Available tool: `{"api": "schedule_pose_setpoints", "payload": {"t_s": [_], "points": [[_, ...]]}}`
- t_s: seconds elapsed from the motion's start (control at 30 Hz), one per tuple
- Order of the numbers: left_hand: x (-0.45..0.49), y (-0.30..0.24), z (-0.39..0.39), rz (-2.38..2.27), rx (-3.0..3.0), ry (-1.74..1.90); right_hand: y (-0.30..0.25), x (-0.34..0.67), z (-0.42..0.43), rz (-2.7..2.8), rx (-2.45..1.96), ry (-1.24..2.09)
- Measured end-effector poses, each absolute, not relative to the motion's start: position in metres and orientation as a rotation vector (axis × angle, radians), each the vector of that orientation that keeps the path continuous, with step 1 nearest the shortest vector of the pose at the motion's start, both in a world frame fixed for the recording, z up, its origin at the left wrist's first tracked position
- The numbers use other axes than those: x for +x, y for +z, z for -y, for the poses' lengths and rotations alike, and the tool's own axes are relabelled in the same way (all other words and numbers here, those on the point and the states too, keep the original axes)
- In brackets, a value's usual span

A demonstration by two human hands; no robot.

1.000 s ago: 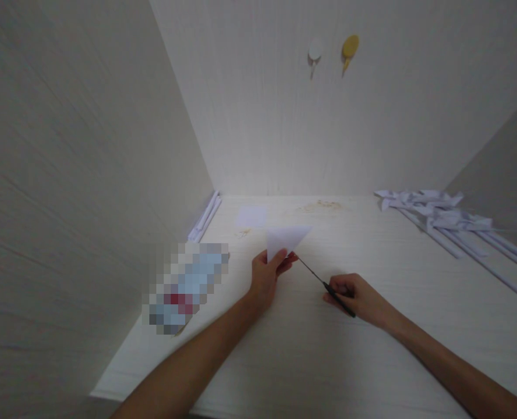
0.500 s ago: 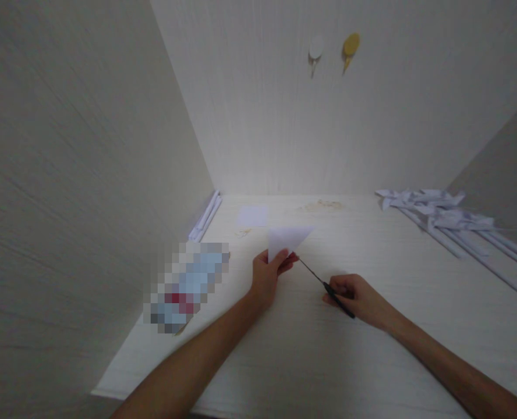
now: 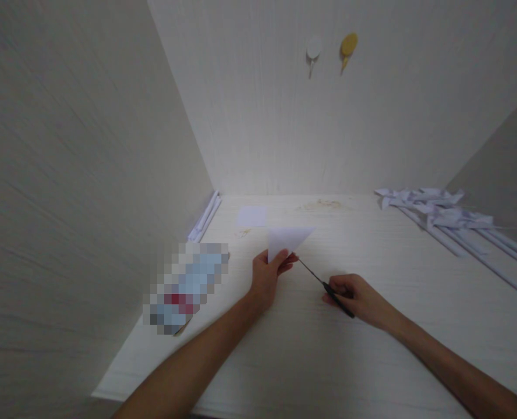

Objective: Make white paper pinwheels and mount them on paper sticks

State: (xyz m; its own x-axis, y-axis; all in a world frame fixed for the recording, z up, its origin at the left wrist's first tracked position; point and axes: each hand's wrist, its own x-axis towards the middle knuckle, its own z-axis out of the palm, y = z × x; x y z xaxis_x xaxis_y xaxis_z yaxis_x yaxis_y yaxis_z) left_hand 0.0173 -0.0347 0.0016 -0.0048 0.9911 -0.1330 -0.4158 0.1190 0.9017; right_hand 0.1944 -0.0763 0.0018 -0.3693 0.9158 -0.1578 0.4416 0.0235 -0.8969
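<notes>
The grip of my left hand point(image 3: 265, 279) pinches the lower corner of a white folded paper triangle point(image 3: 287, 238), held just above the pale tabletop point(image 3: 372, 355). My right hand point(image 3: 358, 294) is closed round a thin black-handled metal tool point(image 3: 326, 285), its tip at that corner. The paper looks light and floppy, so it is best held close to the tip.

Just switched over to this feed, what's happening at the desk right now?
A person's left hand pinches a white paper triangle by its lower corner, held up above the table. The right hand grips black-handled scissors, their tips at that same corner; whether the blades are open is too small to tell. A square sheet lies behind, and paper pinwheels are piled at the right.
</notes>
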Motion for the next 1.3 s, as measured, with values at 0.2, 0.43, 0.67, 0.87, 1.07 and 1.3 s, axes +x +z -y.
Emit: {"api": "schedule_pose_setpoints", "payload": {"t_s": [0.2, 0.43, 0.67, 0.87, 1.07, 1.3], "points": [[0.017, 0.002, 0.035, -0.990, 0.792, 1.303, 0.001, 0.195, 0.076, 1.848, -1.370, 1.308], [0.016, 0.001, 0.035, -0.969, 0.781, 1.308, 0.000, 0.195, 0.075, 1.855, -1.401, 1.316], [0.013, 0.002, 0.029, -1.015, 0.678, 1.414, -0.005, 0.211, 0.065, 1.857, -1.446, 1.141], [0.013, 0.002, 0.029, -1.024, 0.740, 1.373, -0.007, 0.256, 0.046, 1.946, -1.800, 0.211], [0.014, 0.002, 0.032, -1.038, 0.879, 1.301, -0.014, 0.285, 0.035, 2.061, -1.901, -0.023], [0.015, 0.004, 0.037, -0.990, 0.962, 1.252, -0.019, 0.283, 0.034, 2.080, -1.864, -0.001]]}}
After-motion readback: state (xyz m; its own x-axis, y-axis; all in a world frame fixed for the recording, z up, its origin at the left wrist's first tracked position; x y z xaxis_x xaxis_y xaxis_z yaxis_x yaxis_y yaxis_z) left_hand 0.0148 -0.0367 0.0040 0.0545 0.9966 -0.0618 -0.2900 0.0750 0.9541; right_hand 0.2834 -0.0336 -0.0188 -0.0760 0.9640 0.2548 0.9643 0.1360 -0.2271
